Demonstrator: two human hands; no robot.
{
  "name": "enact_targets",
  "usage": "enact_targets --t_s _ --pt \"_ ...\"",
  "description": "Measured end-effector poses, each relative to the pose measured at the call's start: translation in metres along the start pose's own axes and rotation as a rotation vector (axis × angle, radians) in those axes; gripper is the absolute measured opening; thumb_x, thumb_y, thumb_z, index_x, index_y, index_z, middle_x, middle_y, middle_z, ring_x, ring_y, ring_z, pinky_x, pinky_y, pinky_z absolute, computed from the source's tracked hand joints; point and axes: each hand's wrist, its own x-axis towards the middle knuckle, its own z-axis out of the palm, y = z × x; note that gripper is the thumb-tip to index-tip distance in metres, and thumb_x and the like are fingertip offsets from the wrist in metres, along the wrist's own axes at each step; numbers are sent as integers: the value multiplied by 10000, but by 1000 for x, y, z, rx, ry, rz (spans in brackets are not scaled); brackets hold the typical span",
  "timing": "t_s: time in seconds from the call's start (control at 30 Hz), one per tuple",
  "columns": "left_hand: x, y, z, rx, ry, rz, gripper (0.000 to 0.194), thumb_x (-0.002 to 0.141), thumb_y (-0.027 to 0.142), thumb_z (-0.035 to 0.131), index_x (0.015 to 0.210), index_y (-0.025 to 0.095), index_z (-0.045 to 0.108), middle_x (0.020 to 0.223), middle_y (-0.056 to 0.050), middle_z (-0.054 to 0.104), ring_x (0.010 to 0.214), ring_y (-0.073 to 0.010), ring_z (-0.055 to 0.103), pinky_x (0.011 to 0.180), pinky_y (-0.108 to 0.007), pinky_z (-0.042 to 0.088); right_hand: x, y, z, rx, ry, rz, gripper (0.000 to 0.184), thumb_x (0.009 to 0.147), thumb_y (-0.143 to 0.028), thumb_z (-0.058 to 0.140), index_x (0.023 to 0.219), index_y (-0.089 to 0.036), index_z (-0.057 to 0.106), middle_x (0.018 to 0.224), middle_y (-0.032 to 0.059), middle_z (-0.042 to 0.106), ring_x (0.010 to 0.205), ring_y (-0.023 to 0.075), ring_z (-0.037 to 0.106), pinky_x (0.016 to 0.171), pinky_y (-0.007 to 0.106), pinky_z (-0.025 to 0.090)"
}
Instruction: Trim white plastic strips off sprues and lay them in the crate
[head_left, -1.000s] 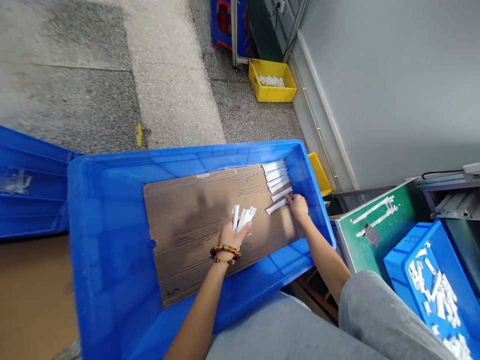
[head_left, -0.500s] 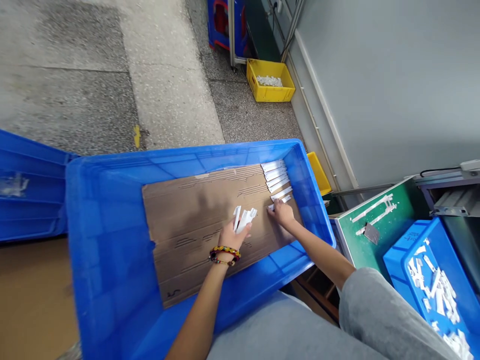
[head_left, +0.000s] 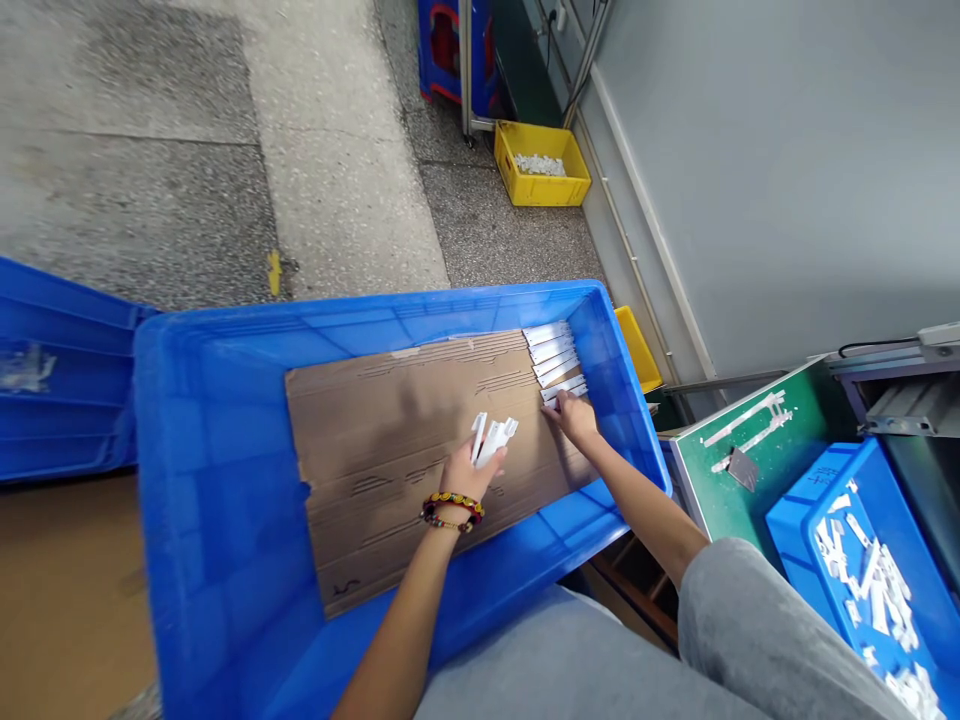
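Observation:
My left hand [head_left: 468, 474], with beaded bracelets at the wrist, is closed around several white plastic strips [head_left: 493, 440] that stick up from the fingers. My right hand [head_left: 573, 416] pinches another white strip [head_left: 553, 401] at the near end of a row. That row of white strips [head_left: 553, 352] lies side by side at the right end of a brown cardboard sheet [head_left: 390, 440]. The cardboard lines the bottom of a large blue bin [head_left: 217, 480]. My right fingertips partly hide the strip they hold.
At the right, a smaller blue crate [head_left: 795, 510] holds many loose white pieces, beside a green-topped table [head_left: 697, 480]. A yellow crate [head_left: 544, 190] with white pieces stands on the floor by the wall. Another blue bin [head_left: 60, 400] is at the left.
My right hand has shifted slightly up and to the right, bringing its strip closer against the row. My left hand keeps its strips and has barely moved.

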Motion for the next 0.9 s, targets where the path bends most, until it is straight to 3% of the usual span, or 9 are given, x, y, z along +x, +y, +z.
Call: enact_targets --t_s 0.23,0.37,0.5,0.7,0.9 --pt "1 -2 -1 13 -42 18 212 704 193 748 900 151 679 684 -16 689 578 -190 706 528 -258 603 1 5 -9 -10 77 -7 402 1005 -498 391 1082 -147 571 973 136 691 862 217 658 710 267 451" --pt "3 -9 1 17 -59 22 236 719 214 746 939 163 681 747 -28 706 606 -187 711 541 -257 609 18 5 -28 -13 177 -90 282 1009 -242 370 1186 -136 562 1169 158 637 1107 245 544 895 317 422" --pt "5 -14 2 15 -76 24 252 749 213 724 991 155 683 807 -48 717 645 -183 713 562 -264 621 50 -1 -45 -16 238 -191 425 933 -90 397 1344 -131 493 1387 159 515 1261 272 396 1012 379 341" --pt "7 -18 0 21 -64 16 272 753 231 726 1010 150 691 772 -40 711 650 -187 708 577 -277 627 84 -14 -46 -5 239 -223 426 916 -67 366 1302 -99 541 1346 179 538 1204 307 418 981 419 344" --pt "6 -14 -1 -8 -54 26 312 735 220 739 1035 151 692 795 -46 730 655 -197 722 558 -267 621 84 -3 -44 39 275 -213 430 908 -58 364 1298 -94 541 1305 173 555 1181 302 418 970 406 349"
